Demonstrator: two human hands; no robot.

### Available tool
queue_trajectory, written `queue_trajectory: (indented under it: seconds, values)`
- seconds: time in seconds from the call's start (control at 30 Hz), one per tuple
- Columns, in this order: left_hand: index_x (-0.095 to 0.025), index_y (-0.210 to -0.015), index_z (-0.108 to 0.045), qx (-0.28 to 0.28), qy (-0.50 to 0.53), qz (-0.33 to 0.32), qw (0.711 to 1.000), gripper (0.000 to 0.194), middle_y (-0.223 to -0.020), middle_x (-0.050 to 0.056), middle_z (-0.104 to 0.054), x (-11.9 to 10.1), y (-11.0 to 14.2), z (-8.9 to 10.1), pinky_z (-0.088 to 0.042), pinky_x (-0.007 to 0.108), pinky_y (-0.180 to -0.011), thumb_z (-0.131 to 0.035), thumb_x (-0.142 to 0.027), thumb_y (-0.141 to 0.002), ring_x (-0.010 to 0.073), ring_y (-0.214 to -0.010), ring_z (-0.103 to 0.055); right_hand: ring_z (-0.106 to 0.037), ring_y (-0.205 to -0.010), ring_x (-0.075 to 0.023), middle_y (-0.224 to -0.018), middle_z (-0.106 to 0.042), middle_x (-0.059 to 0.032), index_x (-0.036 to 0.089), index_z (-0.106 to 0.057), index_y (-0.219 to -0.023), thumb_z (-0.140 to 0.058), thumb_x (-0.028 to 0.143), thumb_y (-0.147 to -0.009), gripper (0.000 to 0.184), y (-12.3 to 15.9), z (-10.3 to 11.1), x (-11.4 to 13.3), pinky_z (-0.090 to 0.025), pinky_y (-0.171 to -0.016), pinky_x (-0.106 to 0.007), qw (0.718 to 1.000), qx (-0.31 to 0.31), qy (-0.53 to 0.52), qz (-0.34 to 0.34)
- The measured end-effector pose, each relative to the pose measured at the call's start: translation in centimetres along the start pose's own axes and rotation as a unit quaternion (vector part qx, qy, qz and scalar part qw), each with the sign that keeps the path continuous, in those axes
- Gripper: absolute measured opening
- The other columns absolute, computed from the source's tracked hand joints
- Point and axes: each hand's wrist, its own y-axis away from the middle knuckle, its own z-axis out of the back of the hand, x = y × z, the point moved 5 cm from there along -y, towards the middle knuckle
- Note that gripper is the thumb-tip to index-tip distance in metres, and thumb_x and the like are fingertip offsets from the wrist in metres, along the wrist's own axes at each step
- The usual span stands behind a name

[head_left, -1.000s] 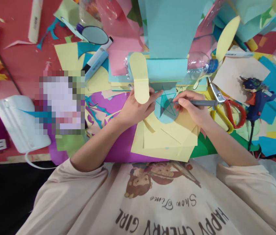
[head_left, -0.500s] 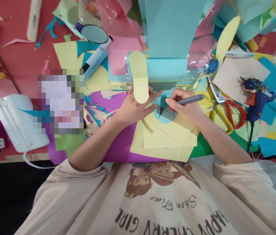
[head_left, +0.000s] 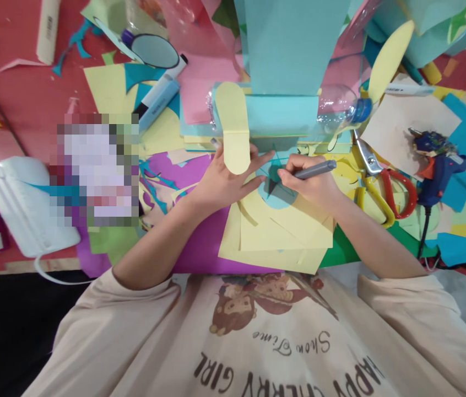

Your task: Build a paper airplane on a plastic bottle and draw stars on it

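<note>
My right hand (head_left: 309, 182) is closed round a grey pen (head_left: 315, 169), its tip down on a light blue paper piece (head_left: 273, 194) that carries a drawn star outline. My left hand (head_left: 227, 184) lies flat with fingers stretched out, pressing on the edge of that blue piece. A pale yellow rounded paper flap (head_left: 236, 144) hangs over the back of my left hand. The blue piece rests on a stack of yellow paper sheets (head_left: 282, 237), which lie over purple paper (head_left: 204, 242).
Red-handled scissors (head_left: 381, 179) and a blue glue gun (head_left: 437, 165) lie to the right. A clear plastic bottle (head_left: 340, 107) and a tall light blue paper form (head_left: 291, 49) stand behind. Markers (head_left: 158, 94) and paper scraps lie at the upper left, a white pouch (head_left: 22, 207) at the left.
My right hand has shifted left across the blue piece, and the pen has tilted so its tip sits nearer my left fingers. My left hand stays put.
</note>
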Motion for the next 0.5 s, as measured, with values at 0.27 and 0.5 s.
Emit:
queue_trajectory:
  seconds: [0.27, 0.5]
  values:
    - [-0.021, -0.143, -0.05, 0.015, 0.028, 0.017, 0.999, 0.048, -0.127, 0.013, -0.054, 0.12, 0.04, -0.01, -0.038, 0.046, -0.104, -0.045, -0.037, -0.098, 0.0299, -0.12, -0.051, -0.034, -0.05, -0.0075, -0.051, -0.037, 0.0059, 0.022, -0.032, -0.055, -0.055, 0.021, -0.081, 0.034, 0.01, 0.32, 0.24, -0.028, -0.05, -0.026, 1.0, -0.018, -0.013, -0.012]
    - [-0.022, -0.143, -0.05, 0.017, 0.023, 0.019, 0.999, 0.048, -0.126, 0.013, -0.054, 0.18, 0.0, -0.17, -0.038, 0.046, -0.104, -0.046, -0.037, -0.097, 0.0298, -0.12, -0.051, -0.029, -0.05, -0.0069, -0.051, -0.033, 0.0067, 0.022, -0.032, -0.056, -0.056, 0.021, -0.08, 0.034, -0.03, 0.16, 0.13, -0.025, -0.05, -0.026, 1.0, -0.011, 0.019, -0.006]
